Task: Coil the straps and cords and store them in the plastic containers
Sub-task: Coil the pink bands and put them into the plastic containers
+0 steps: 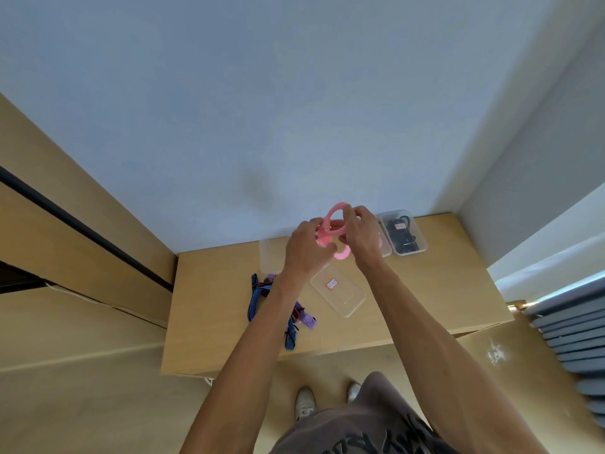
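Pink flat strap is raised above the wooden bench, left hand and right hand each pinching loops in a closed grip, likely shaping a coil for the clear plastic container.

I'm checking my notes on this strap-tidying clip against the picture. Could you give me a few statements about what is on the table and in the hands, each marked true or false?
1. Both hands hold the pink strap above the table. True.
2. The box at the far right corner is empty. False: it holds dark cords.
3. The blue striped strap lies loose on the table. True.
4. The left hand rests flat on the table. False: it is raised, gripping the pink strap.
5. The clear lid with a red label lies on the floor. False: it lies on the table, near the middle.
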Motion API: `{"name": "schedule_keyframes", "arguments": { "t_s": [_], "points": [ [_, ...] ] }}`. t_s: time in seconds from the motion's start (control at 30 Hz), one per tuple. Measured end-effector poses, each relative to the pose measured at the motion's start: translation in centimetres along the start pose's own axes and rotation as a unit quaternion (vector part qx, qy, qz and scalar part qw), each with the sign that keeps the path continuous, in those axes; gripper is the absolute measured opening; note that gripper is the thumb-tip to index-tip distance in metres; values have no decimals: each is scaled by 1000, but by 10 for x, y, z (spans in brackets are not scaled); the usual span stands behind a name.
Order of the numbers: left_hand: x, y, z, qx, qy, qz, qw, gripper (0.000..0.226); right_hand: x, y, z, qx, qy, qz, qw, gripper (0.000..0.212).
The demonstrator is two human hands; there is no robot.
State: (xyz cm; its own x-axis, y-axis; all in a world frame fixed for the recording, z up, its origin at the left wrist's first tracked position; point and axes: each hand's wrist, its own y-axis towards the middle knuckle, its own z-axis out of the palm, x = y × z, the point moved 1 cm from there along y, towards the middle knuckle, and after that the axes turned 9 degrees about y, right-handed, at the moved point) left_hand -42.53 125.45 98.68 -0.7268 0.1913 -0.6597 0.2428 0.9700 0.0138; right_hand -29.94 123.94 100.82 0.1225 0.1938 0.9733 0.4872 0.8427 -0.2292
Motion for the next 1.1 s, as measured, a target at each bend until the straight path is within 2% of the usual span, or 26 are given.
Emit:
{"name": "schedule_keyframes", "arguments": {
  "t_s": [0.07, 0.13, 0.17, 0.23, 0.27, 0.3, 0.33, 0.37, 0.43, 0.47, 0.53, 0.6, 0.67, 0.77, 0.8, 0.87, 0.93, 0.97, 1.0, 1.03, 1.1],
  "points": [
    [-1, -1, 7, -7, 28, 6, 1000, 39, 9, 2, 1, 7, -41, -11, 999, 29],
    [0, 2, 10, -58, 1, -20, 998, 17, 17, 4, 1, 37, -50, -22, 998, 31],
    [3, 5, 10, -71, -25, -39, 996, 7, 19, 4, 0, 55, -33, -24, 998, 33],
    [10, 13, 7, -48, -142, -114, 982, 11, 16, 5, -2, 46, -8, -35, 998, 39],
    [11, 16, 4, -15, -252, -163, 954, 8, 12, 7, -3, 11, -16, -45, 999, 42],
    [11, 16, 1, 22, -367, -198, 909, 6, 6, 10, -5, -30, -35, -49, 998, 42],
    [10, 15, -3, 46, -446, -219, 867, 15, -3, 13, -7, -61, -53, -38, 996, 40],
    [10, 16, -4, 63, -487, -219, 843, 25, -11, 15, -10, -73, -64, -12, 995, 37],
    [9, 16, -10, 83, -507, -195, 835, 36, -31, 16, -14, -32, -33, 77, 996, 41],
    [9, 15, -11, 91, -517, -178, 832, 34, -41, 13, -15, 5, 7, 133, 991, 44],
    [9, 15, -11, 110, -552, -163, 810, 22, -58, 2, -16, 75, 90, 234, 965, 45],
    [9, 13, -10, 128, -568, -175, 794, 25, -70, -4, -17, 122, 154, 281, 940, 39],
    [12, 14, -8, 141, -575, -197, 781, 34, -78, -4, -17, 147, 214, 287, 922, 23],
    [19, 17, -10, 131, -569, -220, 781, 38, -76, -3, -13, 159, 171, 273, 933, 12],
    [21, 17, -11, 126, -578, -225, 774, 36, -74, -2, -10, 161, 140, 278, 937, 19],
    [23, 15, -10, 127, -606, -225, 752, 33, -73, 0, -7, 165, 104, 308, 931, 48],
    [20, 11, -8, 146, -619, -219, 740, 37, -77, 1, -4, 178, 208, 357, 893, 67],
    [18, 11, -7, 154, -616, -217, 742, 38, -78, -1, -2, 177, 274, 369, 870, 68],
    [17, 11, -6, 158, -607, -216, 748, 38, -78, -3, 0, 166, 327, 368, 854, 61],
    [15, 12, -5, 158, -596, -217, 757, 35, -78, -3, 1, 150, 350, 354, 854, 48],
    [14, 14, -4, 149, -567, -224, 778, 28, -74, -2, 2, 109, 360, 311, 873, 20]
  ]
}}
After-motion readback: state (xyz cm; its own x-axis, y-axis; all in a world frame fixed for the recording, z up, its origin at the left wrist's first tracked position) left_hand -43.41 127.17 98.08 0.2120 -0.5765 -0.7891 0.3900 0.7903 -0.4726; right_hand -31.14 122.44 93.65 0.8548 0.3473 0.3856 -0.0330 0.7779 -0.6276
